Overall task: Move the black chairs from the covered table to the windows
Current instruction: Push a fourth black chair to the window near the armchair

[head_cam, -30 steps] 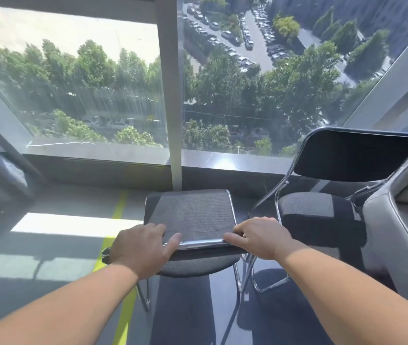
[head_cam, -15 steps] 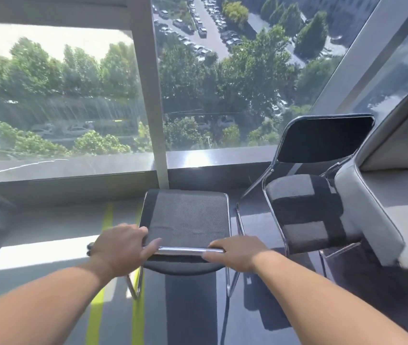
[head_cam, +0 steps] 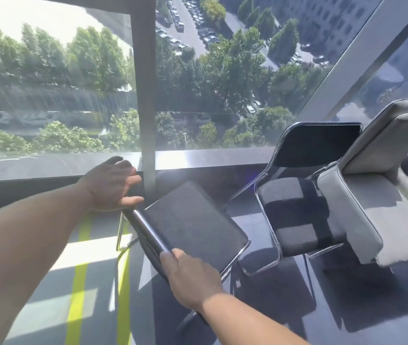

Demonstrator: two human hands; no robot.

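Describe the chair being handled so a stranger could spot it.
Start at the window post. Two black chairs are below it, left of a grey armchair. It is the left chair, turned askew, with the right hand gripping its backrest; the other chair stands untouched.

Right side is tight: the second black chair [head_cam: 295,212] sits just beside the tilted chair [head_cam: 193,225], and the grey armchair [head_cam: 372,207] is crowded against that one (hardly any gap showing). Straight ahead, the window post [head_cam: 144,95] and sill [head_cam: 210,158] block the way, with the left hand [head_cam: 113,185] near the post. There's open floor [head_cam: 48,282] on the left, across the yellow lines [head_cam: 78,282].
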